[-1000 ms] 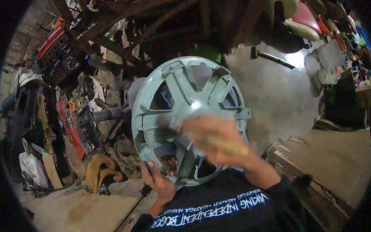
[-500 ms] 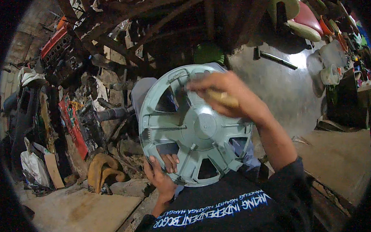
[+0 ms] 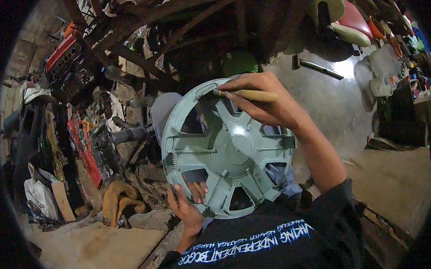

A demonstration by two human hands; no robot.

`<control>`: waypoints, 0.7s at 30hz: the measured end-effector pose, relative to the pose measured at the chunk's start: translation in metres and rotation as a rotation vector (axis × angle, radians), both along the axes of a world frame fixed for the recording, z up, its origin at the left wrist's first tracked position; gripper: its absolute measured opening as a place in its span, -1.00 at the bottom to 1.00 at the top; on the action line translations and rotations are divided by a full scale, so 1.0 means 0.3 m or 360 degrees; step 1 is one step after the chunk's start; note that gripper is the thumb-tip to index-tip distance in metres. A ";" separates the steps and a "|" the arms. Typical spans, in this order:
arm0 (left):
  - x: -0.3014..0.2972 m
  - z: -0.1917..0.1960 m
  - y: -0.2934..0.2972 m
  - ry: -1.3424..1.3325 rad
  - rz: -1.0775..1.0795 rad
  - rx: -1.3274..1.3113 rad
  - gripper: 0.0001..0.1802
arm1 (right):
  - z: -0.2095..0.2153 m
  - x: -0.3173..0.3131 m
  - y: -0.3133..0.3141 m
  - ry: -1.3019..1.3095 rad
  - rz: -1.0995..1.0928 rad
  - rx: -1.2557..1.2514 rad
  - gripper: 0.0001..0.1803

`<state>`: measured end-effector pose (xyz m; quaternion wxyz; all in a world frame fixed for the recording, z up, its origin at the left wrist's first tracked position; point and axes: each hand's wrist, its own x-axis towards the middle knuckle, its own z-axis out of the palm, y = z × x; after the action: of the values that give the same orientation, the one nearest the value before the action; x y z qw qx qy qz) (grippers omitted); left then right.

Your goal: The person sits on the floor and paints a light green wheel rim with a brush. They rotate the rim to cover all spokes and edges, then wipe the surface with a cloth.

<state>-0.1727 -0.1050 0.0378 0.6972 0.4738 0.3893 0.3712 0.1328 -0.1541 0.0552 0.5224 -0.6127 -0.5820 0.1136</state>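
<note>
The clock here is centred on the wheel cover. The grey floor (image 3: 320, 119) is the widest part, spreading toward two o'clock, and on this side the right arm has the more generous room. One tan board (image 3: 97, 246) lies at eight o'clock; another tan board (image 3: 399, 181) lies between three and four, well apart from the cover.

The pale green wheel cover (image 3: 239, 145) is over the person's lap, in front of the black shirt (image 3: 273, 245), with its ribbed face toward the camera. Its rim is nearest to crowding at nine o'clock, where a grey metal shaft (image 3: 129, 134) points toward it, so the room on this side is narrow. Between one and two o'clock, a dark bar (image 3: 321, 69) lies on the floor, apart from the rim.

The right hand (image 3: 269, 101) is above the cover near one o'clock, with thumb and fingers pinching a wooden-handled tool (image 3: 257, 95). The left hand (image 3: 187, 209) grips the rim at seven o'clock; its fingers show through a window of the cover. The tool's dark tip comes near the rim between eleven and twelve; I cannot tell if it touches.
</note>
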 end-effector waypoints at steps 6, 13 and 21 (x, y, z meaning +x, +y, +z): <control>-0.003 -0.060 0.025 -0.0050 0.0025 -0.0072 -0.71 | -0.049 -0.065 -0.118 0.0007 0.0482 -0.0275 -0.79; 0.013 0.014 0.002 0.0175 0.0082 -0.0024 -0.69 | -0.027 0.037 -0.048 -0.0092 0.0091 -0.0190 -0.75; -0.001 -0.031 0.012 0.0137 0.0185 -0.0122 -0.67 | 0.049 -0.133 -0.186 -0.0008 0.0548 -0.0620 -0.68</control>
<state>-0.1729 -0.1014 0.0286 0.6748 0.4389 0.4597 0.3751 0.0929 -0.2099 0.0699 0.3661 -0.5941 -0.6461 0.3093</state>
